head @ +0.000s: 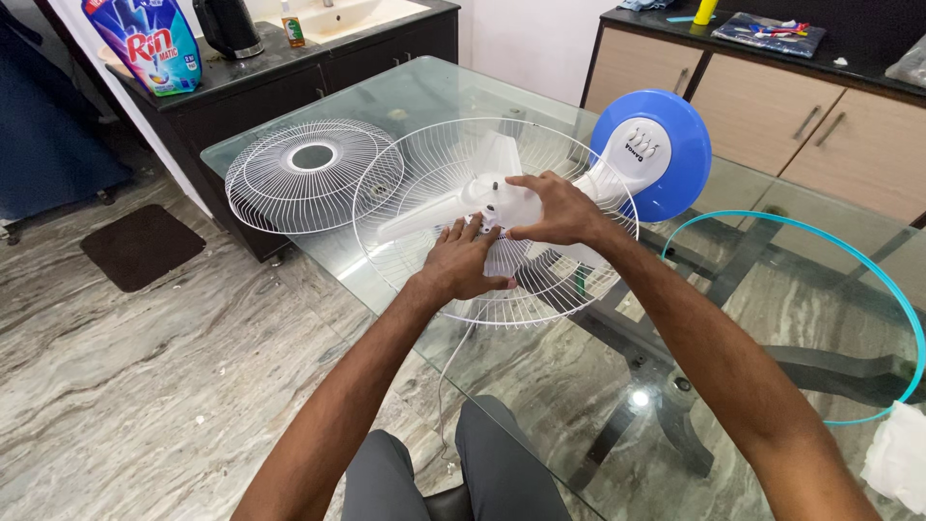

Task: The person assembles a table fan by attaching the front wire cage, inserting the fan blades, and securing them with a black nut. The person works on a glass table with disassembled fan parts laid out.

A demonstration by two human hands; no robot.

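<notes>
A white table fan lies on its back on a glass table (772, 318). Its rear wire guard (405, 207) faces up with the translucent white blade (424, 214) set in it. My right hand (555, 210) grips the blade's hub from above. My left hand (461, 262) holds the hub from the near side, fingers at its centre. The fan's round blue and white base (666, 154) stands on edge behind my right hand. The loose front wire guard (311, 174) lies flat at the table's left corner.
A thin teal plastic ring (868, 280) lies on the table's right, with a white cloth (897, 458) by it. A dark counter (251, 72) with a detergent pouch, kettle and bottle stands behind. A dark mat (140, 246) lies on the marble floor. My knees are under the table's edge.
</notes>
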